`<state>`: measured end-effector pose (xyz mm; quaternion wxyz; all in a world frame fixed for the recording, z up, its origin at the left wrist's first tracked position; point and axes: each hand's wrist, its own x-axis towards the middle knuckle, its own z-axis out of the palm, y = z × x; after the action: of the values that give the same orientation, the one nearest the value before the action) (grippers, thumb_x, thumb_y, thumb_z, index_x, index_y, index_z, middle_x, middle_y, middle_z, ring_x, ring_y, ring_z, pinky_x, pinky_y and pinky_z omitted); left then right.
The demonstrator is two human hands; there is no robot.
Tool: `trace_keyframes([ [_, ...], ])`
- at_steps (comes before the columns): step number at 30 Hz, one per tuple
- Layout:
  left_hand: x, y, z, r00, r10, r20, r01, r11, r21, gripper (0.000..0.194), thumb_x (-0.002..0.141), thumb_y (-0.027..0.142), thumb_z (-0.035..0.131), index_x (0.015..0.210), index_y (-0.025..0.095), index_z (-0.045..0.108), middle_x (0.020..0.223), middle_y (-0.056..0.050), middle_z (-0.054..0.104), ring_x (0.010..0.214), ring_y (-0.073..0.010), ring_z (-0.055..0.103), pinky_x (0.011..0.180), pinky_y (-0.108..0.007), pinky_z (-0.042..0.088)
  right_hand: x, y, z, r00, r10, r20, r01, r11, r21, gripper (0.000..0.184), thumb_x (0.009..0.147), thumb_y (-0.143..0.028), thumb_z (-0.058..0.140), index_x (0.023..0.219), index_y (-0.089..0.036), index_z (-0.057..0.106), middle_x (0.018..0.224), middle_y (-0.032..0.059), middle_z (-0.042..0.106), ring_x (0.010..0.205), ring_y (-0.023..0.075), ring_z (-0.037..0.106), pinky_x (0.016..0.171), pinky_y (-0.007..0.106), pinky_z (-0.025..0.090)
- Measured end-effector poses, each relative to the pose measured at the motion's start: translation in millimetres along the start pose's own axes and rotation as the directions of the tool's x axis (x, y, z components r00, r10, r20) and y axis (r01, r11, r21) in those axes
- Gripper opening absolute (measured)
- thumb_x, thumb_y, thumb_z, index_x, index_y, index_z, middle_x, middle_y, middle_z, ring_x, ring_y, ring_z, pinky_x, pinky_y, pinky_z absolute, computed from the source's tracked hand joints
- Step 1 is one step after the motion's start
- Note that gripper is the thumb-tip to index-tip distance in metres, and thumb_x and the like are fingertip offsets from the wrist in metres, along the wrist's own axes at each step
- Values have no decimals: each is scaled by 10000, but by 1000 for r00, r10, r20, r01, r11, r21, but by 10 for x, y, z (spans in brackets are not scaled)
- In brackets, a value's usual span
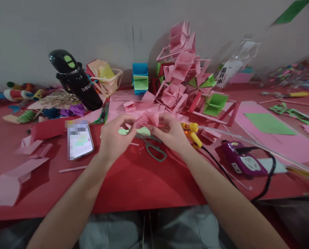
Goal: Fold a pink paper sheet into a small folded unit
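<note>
Pink folded paper bridges the left hand and right hand, pinched at both ends; from here its blurred long axis seems to run crosswise.

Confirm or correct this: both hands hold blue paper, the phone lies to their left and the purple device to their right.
Wrong colour: the head view shows the paper held by the left hand and right hand is pink. The phone does lie to their left and the purple device to their right.
</note>
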<state>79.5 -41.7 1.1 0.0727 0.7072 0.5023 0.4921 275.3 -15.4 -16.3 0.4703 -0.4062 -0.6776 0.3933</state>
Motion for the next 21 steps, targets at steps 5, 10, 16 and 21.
trace_keyframes([
  [5,109,-63,-83,954,-300,19,290,904,-315,173,731,184,752,879,188,663,882,-28,739,817,-166,705,762,-281,573,-10,-6,-8,997,-26,69,23,999,38,640,690,-397,849,1261,-233,608,1287,109,651,1137,256,640,942,432,559],
  [10,112,-155,-52,927,-362,98,368,828,-422,222,689,212,782,879,184,672,899,-38,732,860,-190,706,779,-319,584,-2,-8,21,998,53,17,-55,991,126,395,782,-458,763,1057,-179,717,884,64,744,791,200,692,710,346,581],
  [16,96,-222,-14,905,-391,169,420,753,-507,265,673,223,811,896,178,677,882,-36,718,827,-172,698,766,-305,588,2,-102,-5,997,67,34,-71,990,118,382,753,-537,766,922,-194,751,754,25,702,659,156,626,585,276,510],
  [21,77,-196,6,900,-384,206,434,739,-515,272,679,240,813,905,176,674,875,-43,712,818,-184,701,758,-325,602,5,-108,-3,998,-2,-69,1,1000,-18,422,832,-606,657,764,-190,676,646,0,603,592,129,544,543,253,448],
])
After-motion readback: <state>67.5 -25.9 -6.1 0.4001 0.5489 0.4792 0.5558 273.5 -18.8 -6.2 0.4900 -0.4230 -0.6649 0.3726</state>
